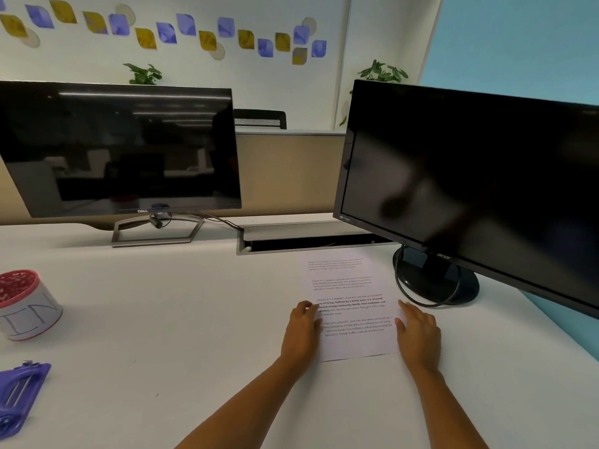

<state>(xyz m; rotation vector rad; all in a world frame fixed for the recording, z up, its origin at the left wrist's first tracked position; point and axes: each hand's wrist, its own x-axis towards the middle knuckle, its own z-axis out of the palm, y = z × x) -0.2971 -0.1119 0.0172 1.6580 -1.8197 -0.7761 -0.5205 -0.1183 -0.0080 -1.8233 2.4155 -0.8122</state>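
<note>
A person's two hands are bracketing a printed sheet of paper (351, 306) that is lying flat just in front and to the left of the black Acer monitor (470, 176), its far edge reaching toward the monitor's round base. The left hand (301, 332) is resting on the sheet's left edge with relaxed, barely bent fingers, while the right hand (418, 335), on the monitor's side, is lying with straight fingers along the right edge. Neither hand is closing round anything. The placing suggests they are steadying or squaring the page so that its paragraphs face the reader.

The white desk (181, 306) is stretching well to the left of the Acer monitor, carrying a dark Dell monitor (120, 150), a red-lidded tub (27, 306) and a purple plastic tool (19, 396) at the far left edge. An open cable tray (308, 236) is sitting just left of the Acer's base. Behind the Acer monitor, a tan partition (288, 173), potted plants (382, 71) and a white wall with blue and yellow stickers (184, 27) are filling the office backdrop.
</note>
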